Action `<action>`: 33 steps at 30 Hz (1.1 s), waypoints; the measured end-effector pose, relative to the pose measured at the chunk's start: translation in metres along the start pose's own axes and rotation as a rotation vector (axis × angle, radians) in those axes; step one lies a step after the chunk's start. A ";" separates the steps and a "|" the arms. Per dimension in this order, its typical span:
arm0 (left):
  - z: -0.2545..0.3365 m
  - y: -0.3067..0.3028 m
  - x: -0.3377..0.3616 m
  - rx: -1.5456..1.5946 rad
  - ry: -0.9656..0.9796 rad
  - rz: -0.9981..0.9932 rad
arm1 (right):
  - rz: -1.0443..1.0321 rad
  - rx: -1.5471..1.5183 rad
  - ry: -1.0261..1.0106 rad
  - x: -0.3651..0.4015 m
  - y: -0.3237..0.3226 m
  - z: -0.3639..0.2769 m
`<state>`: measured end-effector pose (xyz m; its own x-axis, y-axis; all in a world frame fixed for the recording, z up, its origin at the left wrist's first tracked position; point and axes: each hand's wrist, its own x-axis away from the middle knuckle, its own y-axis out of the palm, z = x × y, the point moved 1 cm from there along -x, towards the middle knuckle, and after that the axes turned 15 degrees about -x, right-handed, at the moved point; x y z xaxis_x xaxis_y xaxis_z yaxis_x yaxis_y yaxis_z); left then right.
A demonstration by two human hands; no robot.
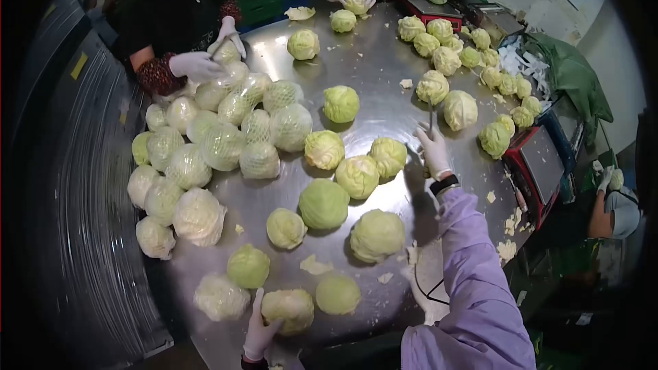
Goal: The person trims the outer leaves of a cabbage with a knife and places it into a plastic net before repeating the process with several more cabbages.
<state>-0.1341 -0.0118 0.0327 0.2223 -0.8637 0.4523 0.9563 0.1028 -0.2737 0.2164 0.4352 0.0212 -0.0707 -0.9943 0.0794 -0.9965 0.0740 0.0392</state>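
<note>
My right hand [433, 151], in a white glove, is closed round the handle of a knife [430, 115] and reaches out over the metal table. The blade points away from me, its tip at a pale cabbage [432, 87]. Near the front edge, my gloved left hand [259, 325] rests with fingers apart against the left side of a cabbage [289, 311]. A green cabbage [248, 266] and a wrapped one [221, 297] lie beside it, and another cabbage [338, 294] sits to its right.
Wrapped cabbages [223, 146] are piled at the left, before a co-worker's gloved hands [195, 66]. Two more co-workers stand at the far edge. Loose cabbages [324, 203] fill the middle. A red scale [538, 164] stands at the right edge, and leaf scraps [316, 265] lie about.
</note>
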 end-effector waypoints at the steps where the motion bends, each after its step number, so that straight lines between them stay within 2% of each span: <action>1: 0.002 -0.002 0.003 -0.005 -0.001 -0.010 | -0.043 0.003 0.042 0.014 -0.020 -0.001; 3: 0.001 -0.001 0.007 -0.094 0.090 -0.080 | -0.060 0.007 0.081 0.054 -0.062 -0.001; 5: -0.032 -0.007 0.003 -0.198 0.178 -0.096 | -0.050 -0.075 0.312 0.103 -0.095 0.007; 6: -0.043 -0.009 0.005 -0.298 0.257 -0.093 | -0.014 -0.265 0.369 0.133 -0.099 0.011; 7: -0.040 -0.008 0.009 -0.303 0.264 -0.101 | -0.030 -0.242 0.398 0.162 -0.103 0.023; 9: -0.030 -0.005 0.012 0.122 0.201 -0.080 | -0.078 -0.213 0.465 0.217 -0.095 0.030; 10: -0.035 -0.008 0.013 0.177 0.182 -0.080 | -0.108 -0.359 0.489 0.240 -0.087 0.040; 11: -0.042 -0.010 0.012 0.239 0.205 -0.080 | -0.111 -0.369 0.545 0.261 -0.068 0.027; 12: -0.050 -0.009 0.009 0.300 0.230 -0.078 | -0.247 -0.459 0.502 0.266 -0.068 0.064; 13: -0.061 -0.005 0.008 0.290 0.238 -0.075 | -0.246 -0.468 0.447 0.277 -0.059 0.083; 15: -0.083 0.002 0.017 0.577 0.074 -0.123 | -0.250 -0.415 0.336 0.294 -0.050 0.091; 16: -0.070 0.011 0.028 0.654 0.060 -0.207 | -0.136 -0.389 0.311 0.306 -0.055 0.085; 17: -0.053 0.022 0.042 0.665 0.027 -0.212 | -0.051 -0.390 0.387 0.317 -0.073 0.081; 18: -0.052 0.031 0.050 0.668 0.015 -0.254 | 0.044 -0.320 0.289 0.330 -0.088 0.069; 19: -0.054 0.039 0.052 0.649 0.018 -0.295 | 0.171 -0.330 0.379 0.346 -0.114 0.064; 20: -0.034 0.054 0.053 0.694 0.037 -0.348 | 0.372 -0.450 0.167 0.357 -0.141 0.078; 22: -0.010 0.076 0.054 0.688 0.097 -0.471 | 0.570 -0.456 0.176 0.387 -0.189 0.079; 23: 0.001 0.089 0.054 0.694 0.106 -0.511 | 0.473 -0.437 0.225 0.407 -0.198 0.069; 24: 0.012 0.101 0.054 0.698 0.114 -0.554 | 0.378 -0.420 0.274 0.429 -0.187 0.035; 26: 0.020 0.116 0.051 0.662 0.129 -0.600 | 0.150 -0.289 0.416 0.459 -0.161 0.011; 28: 0.016 0.127 0.038 0.176 0.378 -0.463 | -0.043 -0.298 0.563 0.479 -0.137 0.021; 30: 0.019 0.137 0.036 0.087 0.436 -0.478 | -0.076 -0.419 0.551 0.488 -0.117 0.049; 32: 0.027 0.138 0.040 -0.674 0.786 -0.297 | -0.077 -0.435 0.595 0.490 -0.094 0.047; 33: 0.031 0.140 0.044 -0.683 0.786 -0.308 | -0.087 -0.454 0.632 0.492 -0.086 0.046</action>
<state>0.0158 -0.0206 0.0403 -0.4249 -0.9050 -0.0210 0.5887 -0.2586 -0.7659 0.2650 -0.0638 0.0106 0.1814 -0.7762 0.6038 -0.8716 0.1574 0.4642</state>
